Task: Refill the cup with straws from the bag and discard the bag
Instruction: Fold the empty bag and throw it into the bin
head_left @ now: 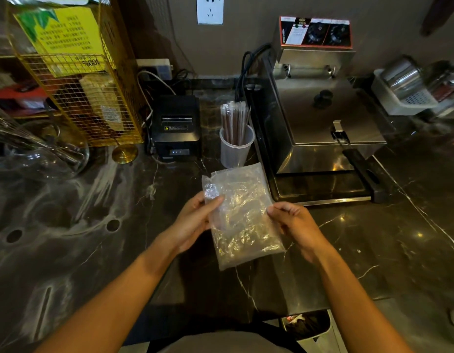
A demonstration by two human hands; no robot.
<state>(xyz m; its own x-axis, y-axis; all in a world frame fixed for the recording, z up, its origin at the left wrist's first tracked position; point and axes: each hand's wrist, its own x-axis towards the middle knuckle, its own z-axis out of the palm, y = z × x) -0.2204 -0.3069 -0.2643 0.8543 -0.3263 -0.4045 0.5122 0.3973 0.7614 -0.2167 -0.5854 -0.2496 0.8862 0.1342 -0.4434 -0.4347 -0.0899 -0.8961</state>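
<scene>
Bag, clear, apparently empty, just in front of the straw-filled cup: pinched at its edges by left hand and right hand; best crumpled small before binning.

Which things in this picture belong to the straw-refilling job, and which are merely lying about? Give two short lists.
Part of the job:
plastic bag, held by the left hand and the right hand
cup
straws standing in it
bin below the counter edge

Just lying about:
receipt printer
fryer
yellow wire rack
glass bowl
</scene>
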